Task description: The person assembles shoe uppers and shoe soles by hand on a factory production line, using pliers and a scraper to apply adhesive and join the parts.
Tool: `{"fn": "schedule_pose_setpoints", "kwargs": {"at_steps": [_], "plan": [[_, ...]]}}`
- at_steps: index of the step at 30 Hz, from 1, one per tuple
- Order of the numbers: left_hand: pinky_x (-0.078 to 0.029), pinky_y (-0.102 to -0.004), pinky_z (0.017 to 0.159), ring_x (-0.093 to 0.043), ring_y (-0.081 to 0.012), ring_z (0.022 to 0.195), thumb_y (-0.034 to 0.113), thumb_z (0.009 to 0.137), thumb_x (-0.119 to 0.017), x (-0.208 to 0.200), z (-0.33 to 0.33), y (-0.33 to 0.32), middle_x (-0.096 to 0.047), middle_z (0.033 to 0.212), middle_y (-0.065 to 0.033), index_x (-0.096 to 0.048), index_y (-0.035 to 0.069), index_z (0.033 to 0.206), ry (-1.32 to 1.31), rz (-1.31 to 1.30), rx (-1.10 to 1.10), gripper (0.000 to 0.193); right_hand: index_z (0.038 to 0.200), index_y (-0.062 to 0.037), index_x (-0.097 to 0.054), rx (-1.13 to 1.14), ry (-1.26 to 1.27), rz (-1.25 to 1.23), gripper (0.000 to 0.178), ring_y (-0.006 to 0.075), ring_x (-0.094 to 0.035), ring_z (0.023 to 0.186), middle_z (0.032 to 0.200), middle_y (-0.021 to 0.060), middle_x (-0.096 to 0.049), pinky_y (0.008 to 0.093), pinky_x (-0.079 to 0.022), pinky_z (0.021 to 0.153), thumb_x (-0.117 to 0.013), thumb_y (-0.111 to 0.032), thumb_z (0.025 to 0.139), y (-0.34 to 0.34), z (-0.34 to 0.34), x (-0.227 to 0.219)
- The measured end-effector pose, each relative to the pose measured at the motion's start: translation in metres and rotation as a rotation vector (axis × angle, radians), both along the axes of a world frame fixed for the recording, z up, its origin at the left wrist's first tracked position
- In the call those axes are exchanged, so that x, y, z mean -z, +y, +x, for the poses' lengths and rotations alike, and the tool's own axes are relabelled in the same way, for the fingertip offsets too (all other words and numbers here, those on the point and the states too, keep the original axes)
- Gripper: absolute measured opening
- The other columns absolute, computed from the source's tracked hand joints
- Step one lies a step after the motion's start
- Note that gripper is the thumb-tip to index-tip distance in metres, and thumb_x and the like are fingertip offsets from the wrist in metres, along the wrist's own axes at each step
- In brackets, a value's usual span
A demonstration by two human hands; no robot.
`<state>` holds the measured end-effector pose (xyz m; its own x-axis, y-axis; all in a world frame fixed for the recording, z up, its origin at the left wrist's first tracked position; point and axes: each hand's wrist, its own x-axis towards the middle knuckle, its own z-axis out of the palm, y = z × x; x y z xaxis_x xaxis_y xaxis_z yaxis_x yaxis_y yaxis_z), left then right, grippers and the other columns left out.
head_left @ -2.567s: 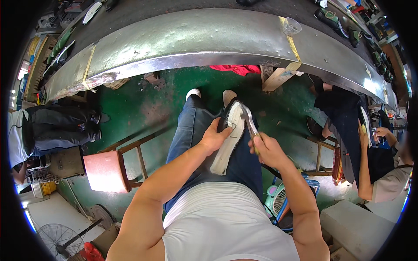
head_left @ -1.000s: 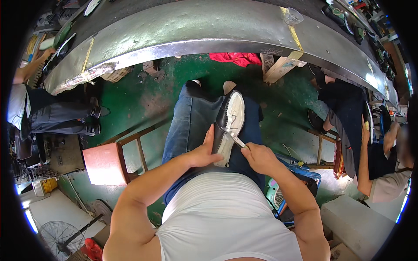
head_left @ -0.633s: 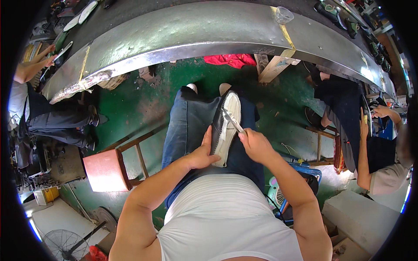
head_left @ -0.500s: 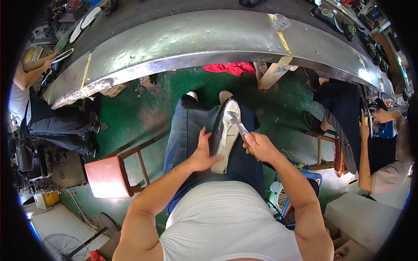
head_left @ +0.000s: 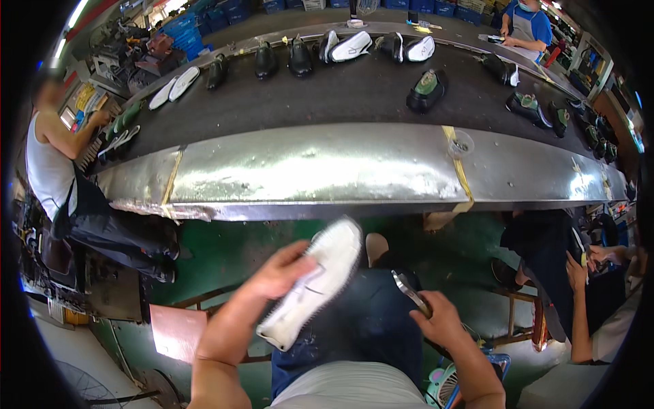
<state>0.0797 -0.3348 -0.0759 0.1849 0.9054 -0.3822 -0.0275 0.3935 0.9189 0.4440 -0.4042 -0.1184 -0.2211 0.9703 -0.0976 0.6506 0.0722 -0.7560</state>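
My left hand [head_left: 278, 271] grips a shoe [head_left: 325, 273] by its side, the thumb lying over the pale sole. The white, stitched-edged underside faces up, with dark pen-like marks on it, and the shoe tilts above my lap. To the right, my right hand [head_left: 439, 319] is closed round the handle of what look like lasting pincers [head_left: 409, 290]. Their bright metal head points up and left, apart from the shoe. My fingers hide most of the handle.
A long dark bench [head_left: 327, 95] with a metal front edge [head_left: 327, 163] stands ahead, bearing several black shoes [head_left: 300, 56] and a clear cup [head_left: 460, 143]. One co-worker [head_left: 54, 146] works at left, another [head_left: 528, 27] at far right; a third's hands [head_left: 579, 269] show at right. A stool [head_left: 178, 332] sits left.
My view has tilted up to show more bench. My left hand has taken hold of the shoe and lifted it off my lap, leftward. The pincers have come away from the sole to the right.
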Motion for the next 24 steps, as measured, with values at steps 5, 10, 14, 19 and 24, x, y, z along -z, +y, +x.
{"fn": "schedule_pose_setpoints", "kwargs": {"at_steps": [5, 10, 14, 19, 24], "plan": [[-0.051, -0.0379, 0.093, -0.066, -0.0298, 0.106, 0.040, 0.093, -0.066, -0.112, -0.024, 0.141, -0.067, 0.115, -0.0242, -0.049, -0.006, 0.136, 0.815, 0.532, 0.120, 0.065, 0.116, -0.0030, -0.061, -0.065, -0.252, 0.681, 0.051, 0.0376, -0.060, 0.099, 0.107, 0.0158, -0.062, 0.0449, -0.050, 0.087, -0.083, -0.016, 0.072, 0.129, 0.004, -0.031], [-0.049, -0.0484, 0.092, -0.063, -0.0413, 0.108, 0.044, 0.089, -0.065, -0.138, 0.034, 0.298, -0.066, 0.115, -0.0267, -0.052, -0.003, 0.129, 1.363, 0.711, 0.339, 0.064, 0.115, -0.0030, -0.061, -0.001, -0.333, 0.823, 0.048, 0.0376, -0.059, 0.099, 0.107, 0.0157, -0.062, 0.0457, -0.049, 0.088, -0.080, -0.021, 0.075, 0.233, 0.019, -0.025], [-0.045, -0.0479, 0.097, -0.062, -0.0370, 0.109, 0.043, 0.089, -0.065, -0.110, 0.081, 0.386, -0.067, 0.109, -0.0182, -0.055, 0.003, 0.117, 1.613, 0.964, 0.409, 0.050, 0.112, -0.0027, -0.063, 0.012, -0.240, 0.739, 0.043, 0.0375, -0.061, 0.099, 0.106, 0.0159, -0.063, 0.0460, -0.049, 0.087, -0.078, -0.025, 0.078, 0.252, 0.018, -0.018], [-0.023, -0.0535, 0.115, -0.031, -0.0336, 0.143, 0.051, 0.092, -0.060, -0.042, 0.144, 0.443, -0.045, 0.146, -0.0161, -0.030, 0.001, 0.154, 1.981, 1.048, 0.358, 0.085, 0.111, -0.0034, -0.064, 0.012, -0.211, 0.736, 0.043, 0.0366, -0.062, 0.096, 0.106, 0.0150, -0.065, 0.0460, -0.050, 0.085, -0.079, -0.024, 0.076, 0.256, 0.019, -0.018], [-0.037, -0.0505, 0.108, -0.051, -0.0363, 0.130, 0.056, 0.098, -0.045, -0.064, 0.180, 0.450, -0.058, 0.135, -0.0206, -0.058, -0.002, 0.131, 1.737, 0.826, 0.545, 0.068, 0.110, -0.0046, -0.064, 0.039, -0.236, 0.695, 0.044, 0.0354, -0.062, 0.094, 0.104, 0.0135, -0.064, 0.0463, -0.051, 0.083, -0.080, -0.022, 0.073, 0.257, 0.021, -0.019]]}}
